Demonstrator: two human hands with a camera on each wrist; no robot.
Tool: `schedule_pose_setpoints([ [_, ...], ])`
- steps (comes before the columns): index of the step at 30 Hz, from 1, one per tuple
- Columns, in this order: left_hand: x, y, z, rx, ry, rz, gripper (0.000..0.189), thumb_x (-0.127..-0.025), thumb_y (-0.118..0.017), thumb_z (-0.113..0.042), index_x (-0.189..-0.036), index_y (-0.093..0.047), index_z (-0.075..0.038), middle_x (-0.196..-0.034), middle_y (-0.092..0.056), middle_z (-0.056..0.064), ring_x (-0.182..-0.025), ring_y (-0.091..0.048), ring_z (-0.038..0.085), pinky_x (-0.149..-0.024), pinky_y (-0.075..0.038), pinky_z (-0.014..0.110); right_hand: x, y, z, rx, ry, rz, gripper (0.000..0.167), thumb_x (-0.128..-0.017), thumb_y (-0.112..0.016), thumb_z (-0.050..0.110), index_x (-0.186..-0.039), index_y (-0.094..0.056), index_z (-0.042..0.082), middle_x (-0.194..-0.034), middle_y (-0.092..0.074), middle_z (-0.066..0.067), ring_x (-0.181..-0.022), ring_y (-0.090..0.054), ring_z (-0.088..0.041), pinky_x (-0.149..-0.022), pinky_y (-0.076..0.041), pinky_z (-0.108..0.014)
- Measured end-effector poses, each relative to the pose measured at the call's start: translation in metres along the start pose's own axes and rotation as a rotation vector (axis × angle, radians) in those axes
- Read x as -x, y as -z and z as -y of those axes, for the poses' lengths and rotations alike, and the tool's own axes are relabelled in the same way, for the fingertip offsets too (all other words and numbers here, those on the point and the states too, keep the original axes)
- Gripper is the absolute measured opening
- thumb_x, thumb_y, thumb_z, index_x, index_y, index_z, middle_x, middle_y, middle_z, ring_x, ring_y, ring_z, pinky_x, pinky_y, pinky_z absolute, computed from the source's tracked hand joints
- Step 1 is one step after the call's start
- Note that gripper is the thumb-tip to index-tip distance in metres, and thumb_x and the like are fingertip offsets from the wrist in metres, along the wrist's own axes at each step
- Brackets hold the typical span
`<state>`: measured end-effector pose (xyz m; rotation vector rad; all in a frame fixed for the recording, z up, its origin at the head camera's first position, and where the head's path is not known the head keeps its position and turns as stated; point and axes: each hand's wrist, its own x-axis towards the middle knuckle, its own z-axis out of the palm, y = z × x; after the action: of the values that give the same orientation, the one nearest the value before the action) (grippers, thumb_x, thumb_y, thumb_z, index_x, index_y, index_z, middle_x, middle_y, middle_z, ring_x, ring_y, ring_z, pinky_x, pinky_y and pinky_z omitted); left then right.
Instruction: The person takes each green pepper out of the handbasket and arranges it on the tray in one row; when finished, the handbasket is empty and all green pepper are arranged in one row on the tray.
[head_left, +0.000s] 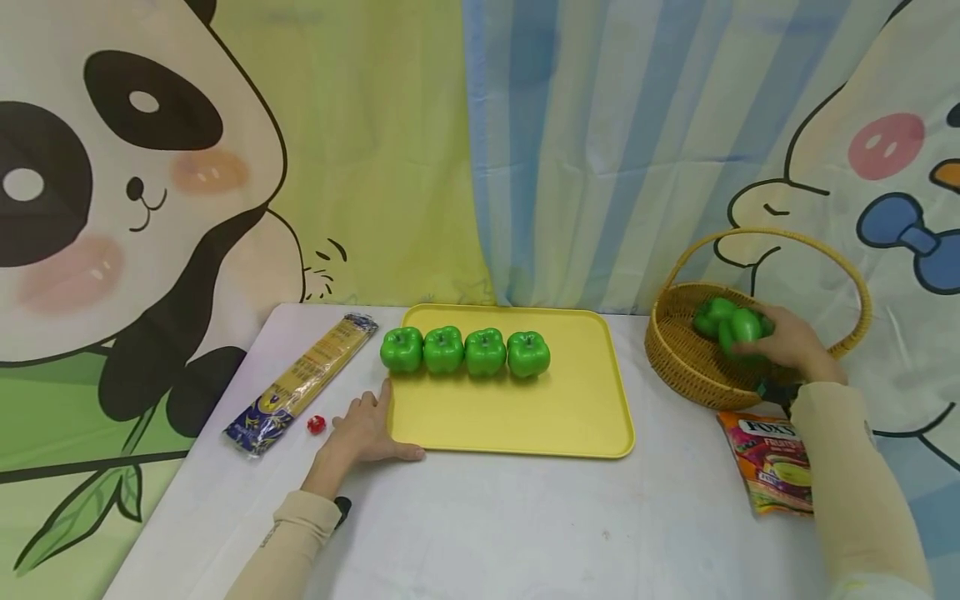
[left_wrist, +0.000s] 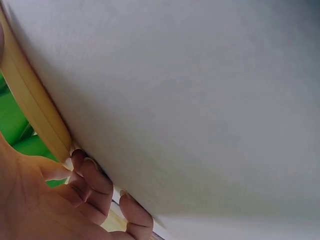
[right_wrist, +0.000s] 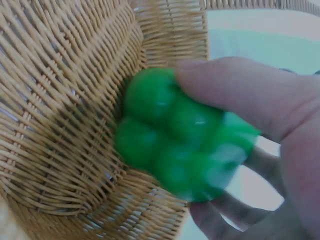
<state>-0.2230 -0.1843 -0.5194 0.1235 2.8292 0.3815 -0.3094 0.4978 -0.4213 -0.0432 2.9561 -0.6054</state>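
Observation:
My right hand (head_left: pixel 791 340) reaches into the wicker basket (head_left: pixel 682 371) and grips a green bell pepper (right_wrist: pixel 175 135), thumb on one side and fingers on the other. Another green bell pepper (head_left: pixel 712 315) is beside it in the basket. My left hand (head_left: pixel 366 429) spreads at the left edge of the yellow tray (head_left: pixel 517 417), its thumb by the near left corner. In the left wrist view, the left fingers (left_wrist: pixel 95 182) rest on the table beside the tray's rim. Several green bell peppers (head_left: pixel 485 352) stand in a row along the tray's left part.
Left of the tray lies a long pack of pasta (head_left: pixel 303 379), with a small red-and-white item (head_left: pixel 316 425) near the left hand. A FOX'S candy bag (head_left: pixel 768 462) lies in front of the basket, partly covered by the right sleeve. A printed curtain (head_left: pixel 570 150) hangs behind the table.

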Motion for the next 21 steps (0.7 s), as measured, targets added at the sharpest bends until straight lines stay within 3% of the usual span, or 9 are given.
schedule_pose_setpoints([
  [7,0.000,0.000,0.001,0.000,-0.004,-0.001,0.151,-0.054,-0.074,-0.087,-0.161,-0.011,-0.002,-0.132,-0.049,0.027,-0.114,-0.050,0.039,-0.094,-0.038,0.079,0.005,0.000,0.020,-0.032,0.013,-0.142,0.099,-0.089,-0.074,0.041,-0.158,-0.018,-0.003,-0.149,-0.027,-0.043,-0.124,-0.035,-0.058,-0.091,-0.039,-0.071],
  [14,-0.001,-0.002,0.001,0.000,-0.001,-0.001,0.153,-0.052,-0.073,-0.089,-0.161,-0.010,-0.002,-0.132,-0.049,0.026,-0.114,-0.050,0.038,-0.095,-0.038,0.079,0.006,0.003,0.044,-0.051,0.039,-0.209,0.100,-0.089,-0.074,0.043,-0.160,-0.016,0.002,-0.146,-0.024,-0.045,-0.123,-0.034,-0.061,-0.090,-0.037,-0.075],
  [21,-0.001,-0.002,0.001,0.004,0.001,-0.003,0.153,-0.052,-0.074,-0.089,-0.161,-0.012,-0.002,-0.129,-0.050,0.025,-0.112,-0.050,0.037,-0.095,-0.039,0.079,0.008,0.001,0.068,-0.084,0.070,-0.267,0.100,-0.086,-0.078,0.040,-0.159,-0.022,0.002,-0.142,-0.028,-0.040,-0.115,-0.038,-0.052,-0.085,-0.041,-0.068],
])
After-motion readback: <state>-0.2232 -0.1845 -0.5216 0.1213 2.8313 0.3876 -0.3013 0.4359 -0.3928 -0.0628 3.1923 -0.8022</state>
